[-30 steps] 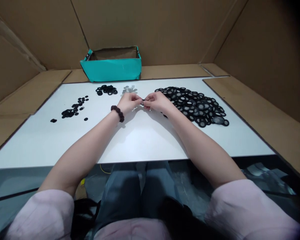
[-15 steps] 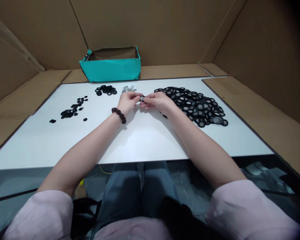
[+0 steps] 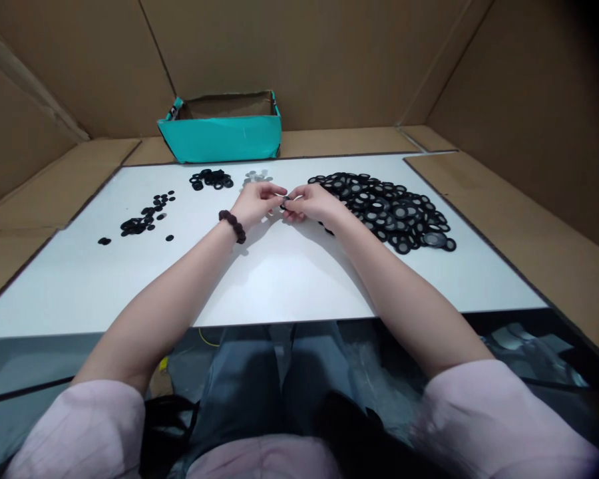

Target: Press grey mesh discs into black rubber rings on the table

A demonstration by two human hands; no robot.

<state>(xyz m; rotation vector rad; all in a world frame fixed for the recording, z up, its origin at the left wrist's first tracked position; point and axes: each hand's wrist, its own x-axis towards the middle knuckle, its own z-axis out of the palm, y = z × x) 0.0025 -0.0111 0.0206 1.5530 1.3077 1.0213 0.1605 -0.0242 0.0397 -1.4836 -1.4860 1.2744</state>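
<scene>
Between the fingertips of both hands is a small black ring-shaped disc (image 3: pixel 284 202), mostly covered by the fingers. My left hand (image 3: pixel 257 202), with a dark beaded band at the wrist, pinches it from the left. From the right, my right hand (image 3: pixel 311 201) grips the same disc with thumb and fingers. Just right of that hand spreads a large heap of black rings with grey centres (image 3: pixel 389 209). Behind my left hand lies a little pile of clear grey discs (image 3: pixel 255 177), partly hidden by it.
Black rings (image 3: pixel 211 179) form a small pile at the back left of the white table (image 3: pixel 289 279). Small solid black discs (image 3: pixel 138 225) are scattered farther left. A turquoise box (image 3: pixel 227 140) stands behind the table, and cardboard walls (image 3: pixel 329 66) enclose the area.
Both hands have shifted slightly, and the fingers have turned the ring disc, so less of its face shows. My left wrist has moved a little left. The piles look unchanged.
</scene>
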